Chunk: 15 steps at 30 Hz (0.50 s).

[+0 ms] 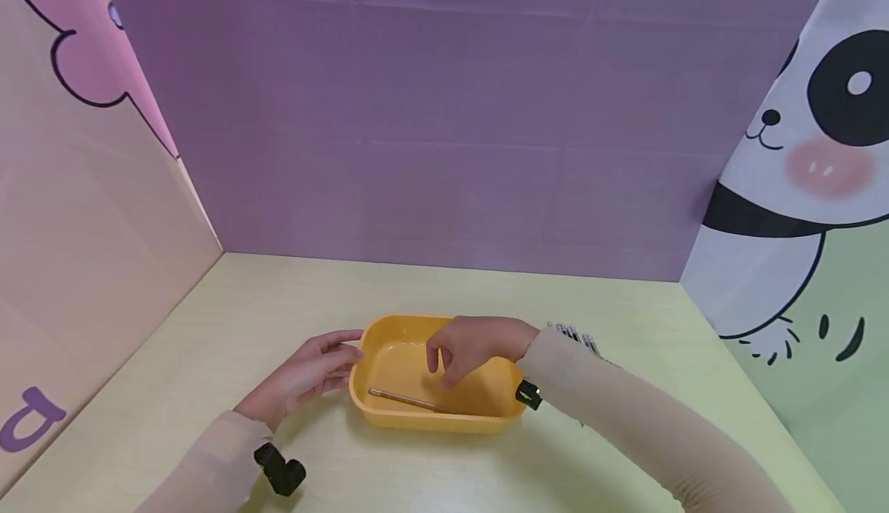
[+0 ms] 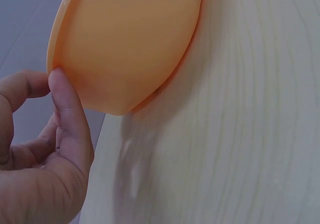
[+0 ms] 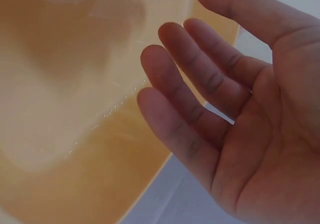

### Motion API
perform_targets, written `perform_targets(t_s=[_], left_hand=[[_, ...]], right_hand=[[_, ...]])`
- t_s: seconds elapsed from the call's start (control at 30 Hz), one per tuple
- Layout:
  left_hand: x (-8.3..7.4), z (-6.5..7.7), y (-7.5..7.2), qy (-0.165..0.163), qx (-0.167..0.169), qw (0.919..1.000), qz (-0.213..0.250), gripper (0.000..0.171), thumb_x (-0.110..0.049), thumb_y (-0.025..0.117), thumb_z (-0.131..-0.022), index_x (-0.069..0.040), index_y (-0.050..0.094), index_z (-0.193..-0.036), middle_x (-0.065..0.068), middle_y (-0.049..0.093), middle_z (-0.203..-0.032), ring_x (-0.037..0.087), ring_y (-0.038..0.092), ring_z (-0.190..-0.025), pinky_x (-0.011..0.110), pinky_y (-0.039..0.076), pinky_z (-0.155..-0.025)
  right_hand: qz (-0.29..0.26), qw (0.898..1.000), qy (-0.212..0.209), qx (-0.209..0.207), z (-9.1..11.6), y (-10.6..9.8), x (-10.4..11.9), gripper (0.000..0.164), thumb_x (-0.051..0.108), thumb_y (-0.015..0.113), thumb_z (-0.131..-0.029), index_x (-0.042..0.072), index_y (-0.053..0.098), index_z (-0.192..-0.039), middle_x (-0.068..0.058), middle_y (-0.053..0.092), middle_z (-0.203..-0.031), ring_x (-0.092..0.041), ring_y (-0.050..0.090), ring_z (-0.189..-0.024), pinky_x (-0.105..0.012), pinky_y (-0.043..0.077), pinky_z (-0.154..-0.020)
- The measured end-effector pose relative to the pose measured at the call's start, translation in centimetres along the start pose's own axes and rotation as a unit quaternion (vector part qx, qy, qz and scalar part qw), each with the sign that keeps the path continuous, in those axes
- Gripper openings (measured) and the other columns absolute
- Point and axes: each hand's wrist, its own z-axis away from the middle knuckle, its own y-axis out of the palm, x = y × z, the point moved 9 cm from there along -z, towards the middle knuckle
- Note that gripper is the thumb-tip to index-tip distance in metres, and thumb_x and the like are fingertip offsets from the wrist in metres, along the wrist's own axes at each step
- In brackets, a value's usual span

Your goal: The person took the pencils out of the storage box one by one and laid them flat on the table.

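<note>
A yellow plastic tray (image 1: 378, 355) with rounded corners sits on the table in the head view. Inside it, along the near wall, lies one thin pencil (image 1: 406, 400). My left hand (image 1: 309, 374) is at the tray's left end. The left wrist view shows the thumb and a finger of that hand pinching the tray's rim (image 2: 54, 44). Over the tray's right half hovers my right hand (image 1: 475, 347), its fingers pointing down. In the right wrist view its fingers are loosely bent, spread a little and hold nothing.
Several pencils (image 1: 572, 333) lie on the table to the right of the tray, partly hidden behind my right forearm. A purple backdrop (image 1: 451, 127) closes off the far side. Printed panels stand left and right, the right one with a panda (image 1: 826, 127).
</note>
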Motion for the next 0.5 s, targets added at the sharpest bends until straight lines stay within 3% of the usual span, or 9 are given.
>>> perform_targets(t_s=[0.5], left_hand=[[0.2, -0.2, 0.1, 0.001, 0.003, 1.0, 0.003, 0.061, -0.013, 0.061, -0.099, 0.006, 0.034, -0.15, 0.014, 0.061, -0.113, 0.019, 0.064, -0.093, 0.028, 0.058, -0.08]], right_hand=[[-0.011, 0.999, -0.001, 0.048, -3.0, 2.6, -0.6, 0.022, 0.023, 0.084, -0.081, 0.017, 0.072, -0.098, 0.013, 0.065, -0.086, -0.002, 0.059, -0.08, -0.02, 0.048, -0.072]])
